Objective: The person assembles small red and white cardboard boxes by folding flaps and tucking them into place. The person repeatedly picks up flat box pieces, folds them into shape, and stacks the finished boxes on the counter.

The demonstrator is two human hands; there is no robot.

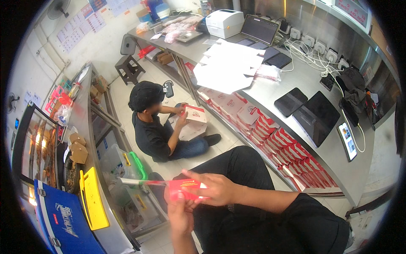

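Note:
In front of my lap, a small red packet [184, 189] with yellow print is held between both hands. A narrow clear piece with a whitish tip [133, 181] sticks out from its left side; I cannot make out what it is. My left hand [182, 213] grips the packet from below, thumb pressed on its face. My right hand [218, 189] lies over its right end, closed on it, with the forefinger along the upper edge. Some fingers are hidden behind the packet.
On the floor ahead, a seated person [152, 131] holds a white-and-red box [195, 113]. To the right runs a steel counter [292, 80] with papers, tablets and cables, over stacked red-and-white boxes [279, 144]. A blue cooler box [63, 216] and yellow board [94, 199] stand at left.

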